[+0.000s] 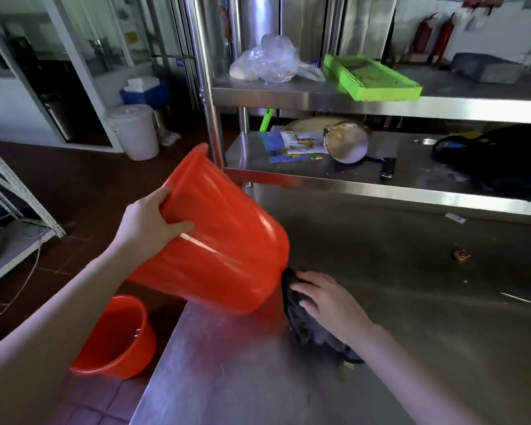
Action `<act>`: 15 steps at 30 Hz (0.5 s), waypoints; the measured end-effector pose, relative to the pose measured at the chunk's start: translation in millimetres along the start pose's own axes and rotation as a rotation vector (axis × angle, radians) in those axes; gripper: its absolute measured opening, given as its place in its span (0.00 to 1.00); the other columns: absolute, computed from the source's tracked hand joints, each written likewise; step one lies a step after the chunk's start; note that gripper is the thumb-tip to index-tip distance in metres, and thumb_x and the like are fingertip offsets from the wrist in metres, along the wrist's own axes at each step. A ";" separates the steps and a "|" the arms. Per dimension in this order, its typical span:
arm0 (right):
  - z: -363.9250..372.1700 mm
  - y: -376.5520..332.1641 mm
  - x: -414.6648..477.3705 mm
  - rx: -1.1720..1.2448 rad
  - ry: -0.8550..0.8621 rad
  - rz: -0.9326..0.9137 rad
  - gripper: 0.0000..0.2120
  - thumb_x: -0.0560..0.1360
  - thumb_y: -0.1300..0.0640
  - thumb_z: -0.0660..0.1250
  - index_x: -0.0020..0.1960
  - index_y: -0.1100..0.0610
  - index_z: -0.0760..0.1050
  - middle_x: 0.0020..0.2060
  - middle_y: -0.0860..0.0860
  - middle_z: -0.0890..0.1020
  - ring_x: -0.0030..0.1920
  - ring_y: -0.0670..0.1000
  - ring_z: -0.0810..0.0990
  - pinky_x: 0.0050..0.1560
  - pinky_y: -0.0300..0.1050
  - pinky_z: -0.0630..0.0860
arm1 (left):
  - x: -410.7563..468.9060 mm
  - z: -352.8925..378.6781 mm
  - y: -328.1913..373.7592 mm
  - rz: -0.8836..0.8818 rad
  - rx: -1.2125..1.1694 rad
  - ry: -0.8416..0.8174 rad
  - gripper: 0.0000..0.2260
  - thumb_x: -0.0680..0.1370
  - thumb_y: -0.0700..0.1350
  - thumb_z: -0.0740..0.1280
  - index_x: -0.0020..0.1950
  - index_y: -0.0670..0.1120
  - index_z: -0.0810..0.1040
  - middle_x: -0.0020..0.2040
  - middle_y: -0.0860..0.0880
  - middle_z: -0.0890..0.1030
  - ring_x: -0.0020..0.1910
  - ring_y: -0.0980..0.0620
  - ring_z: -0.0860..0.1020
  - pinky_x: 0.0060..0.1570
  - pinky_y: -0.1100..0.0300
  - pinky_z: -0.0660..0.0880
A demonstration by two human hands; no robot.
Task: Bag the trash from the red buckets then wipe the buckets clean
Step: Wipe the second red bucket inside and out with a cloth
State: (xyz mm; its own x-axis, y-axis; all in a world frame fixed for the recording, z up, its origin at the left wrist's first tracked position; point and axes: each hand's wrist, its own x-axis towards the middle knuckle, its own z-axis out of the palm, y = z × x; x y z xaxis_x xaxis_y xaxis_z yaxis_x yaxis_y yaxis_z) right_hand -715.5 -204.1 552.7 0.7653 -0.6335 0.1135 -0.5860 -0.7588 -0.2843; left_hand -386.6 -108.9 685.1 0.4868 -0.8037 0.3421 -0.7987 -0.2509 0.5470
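Observation:
A red bucket (224, 240) is tilted on its side above the left end of the steel table (380, 302), its mouth facing up and away to the left. My left hand (149, 223) grips its rim. A dark cloth (301, 320) lies bunched on the table just right of the bucket's base, and my right hand (325, 302) rests flat on top of it with fingers spread. A second red bucket (117, 338) stands upright on the tiled floor beside the table's left edge.
A steel two-tier shelf (380, 102) stands at the back of the table, bearing a clear plastic bag (270, 61), a green tray (371, 76), papers, a bowl and a black bag (497, 154). A small scrap (462, 256) lies on the table. A white lidded bucket (135, 130) stands on the floor.

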 end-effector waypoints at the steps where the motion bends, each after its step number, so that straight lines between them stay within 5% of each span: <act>1: -4.6 -7.0 9.0 0.074 0.065 0.007 0.17 0.78 0.54 0.65 0.67 0.47 0.75 0.70 0.45 0.71 0.69 0.50 0.69 0.67 0.47 0.70 | -4.6 -0.5 -2.6 0.068 0.066 -0.001 0.29 0.65 0.53 0.79 0.64 0.53 0.76 0.44 0.58 0.79 0.41 0.56 0.78 0.41 0.63 0.71; 4: -28.1 -37.2 42.8 0.394 0.269 0.058 0.14 0.77 0.52 0.68 0.63 0.50 0.78 0.58 0.46 0.80 0.57 0.48 0.79 0.58 0.48 0.76 | -26.3 2.6 -8.5 0.246 0.265 -0.012 0.28 0.66 0.54 0.78 0.63 0.54 0.76 0.47 0.53 0.83 0.44 0.47 0.82 0.39 0.58 0.73; 7: -50.8 -75.0 76.4 0.733 0.260 0.220 0.21 0.77 0.44 0.67 0.67 0.47 0.73 0.58 0.46 0.79 0.52 0.42 0.79 0.54 0.41 0.79 | -51.0 3.2 -13.1 0.431 0.353 -0.058 0.27 0.67 0.52 0.79 0.64 0.53 0.77 0.53 0.53 0.84 0.48 0.48 0.83 0.41 0.57 0.77; 10: -60.4 -111.6 98.0 1.088 0.161 0.474 0.32 0.71 0.34 0.67 0.70 0.45 0.66 0.60 0.49 0.76 0.55 0.49 0.79 0.48 0.54 0.83 | -79.0 2.5 -21.6 0.530 0.349 -0.123 0.26 0.65 0.47 0.80 0.61 0.49 0.79 0.51 0.52 0.84 0.45 0.50 0.84 0.39 0.58 0.80; 12: -56.1 -128.6 105.2 1.064 0.129 0.556 0.39 0.68 0.34 0.70 0.73 0.46 0.60 0.63 0.51 0.74 0.57 0.53 0.78 0.52 0.59 0.81 | -95.8 3.1 -30.1 0.562 0.334 -0.124 0.23 0.66 0.45 0.80 0.59 0.47 0.80 0.46 0.51 0.84 0.42 0.49 0.84 0.39 0.58 0.80; 15: -41.0 -146.3 113.7 0.917 0.007 0.546 0.48 0.72 0.46 0.72 0.78 0.43 0.41 0.70 0.52 0.69 0.62 0.56 0.76 0.58 0.59 0.79 | -109.1 -4.6 -45.1 0.547 0.286 -0.059 0.16 0.75 0.56 0.70 0.58 0.48 0.80 0.44 0.54 0.81 0.43 0.50 0.80 0.46 0.55 0.76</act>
State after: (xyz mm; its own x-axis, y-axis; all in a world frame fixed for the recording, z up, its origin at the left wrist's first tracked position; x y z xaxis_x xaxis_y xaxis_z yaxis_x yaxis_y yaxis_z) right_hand -553.7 -171.3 646.2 0.4563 -0.8564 -0.2417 -0.4230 0.0302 -0.9056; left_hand -402.0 -7.4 626.6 -0.0335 -0.8834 0.4675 -0.9941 0.0777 0.0755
